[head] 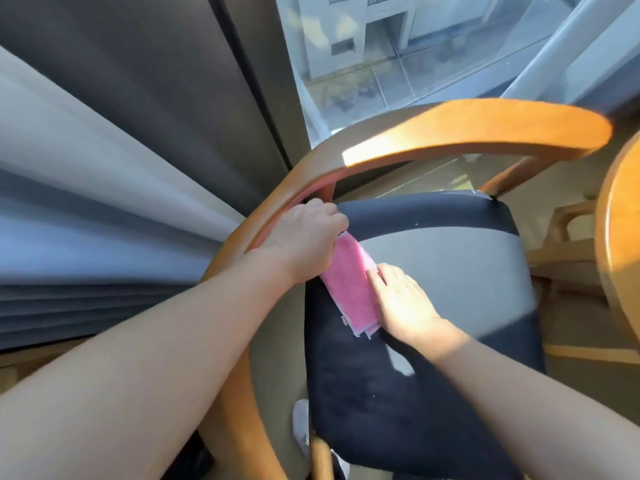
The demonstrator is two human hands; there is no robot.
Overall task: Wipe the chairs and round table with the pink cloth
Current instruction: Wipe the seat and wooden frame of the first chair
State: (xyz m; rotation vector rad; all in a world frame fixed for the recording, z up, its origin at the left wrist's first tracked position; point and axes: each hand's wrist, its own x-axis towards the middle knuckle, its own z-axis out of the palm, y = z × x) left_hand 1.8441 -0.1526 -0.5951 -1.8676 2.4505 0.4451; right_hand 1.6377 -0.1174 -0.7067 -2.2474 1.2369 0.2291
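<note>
On the padded chair seat point(450, 271) — fuzzy, folded pink cloth point(349, 282).

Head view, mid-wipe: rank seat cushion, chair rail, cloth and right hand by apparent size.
1. seat cushion
2. chair rail
3. cloth and right hand: these look about alike, and the cloth is partly covered, so I won't rank them.

Curved armrest point(450, 133) crowding seat point(450, 271)
</note>
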